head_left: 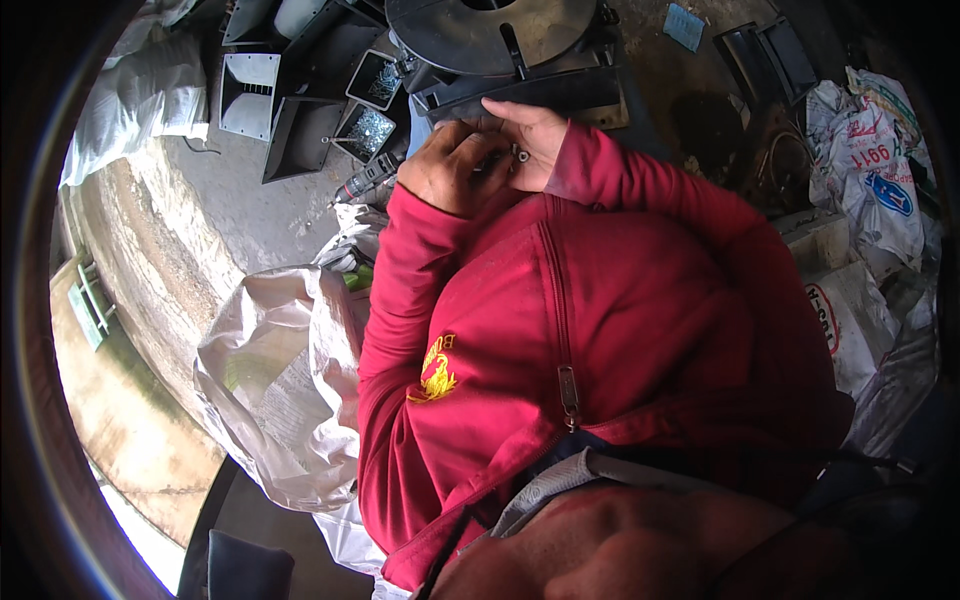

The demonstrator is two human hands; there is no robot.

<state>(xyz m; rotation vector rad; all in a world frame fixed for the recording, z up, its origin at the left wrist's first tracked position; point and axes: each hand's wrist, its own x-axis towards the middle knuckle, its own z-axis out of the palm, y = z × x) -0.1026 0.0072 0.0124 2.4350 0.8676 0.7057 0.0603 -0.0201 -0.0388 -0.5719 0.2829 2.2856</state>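
My right hand (545,130) is turned palm up and cupped, and small metal nuts (521,155) lie in its palm. My left hand (448,168) is held against it, back of the hand up, with its fingers curled over the right palm. Whatever those curled fingers pinch is hidden. Both hands are in front of my chest, in red sleeves. Just beyond them stands a black machine part with a round, slotted disc (480,40) on top. Beside my left wrist lies a dark power driver (368,180).
Two small bins hold loose hardware: one (350,92) farther off, the other (383,143) nearer. Black hopper-like housings (297,150) stand at the far left, with another dark housing (765,60) at the far right. White sacks lie at left (290,400) and right (860,150).
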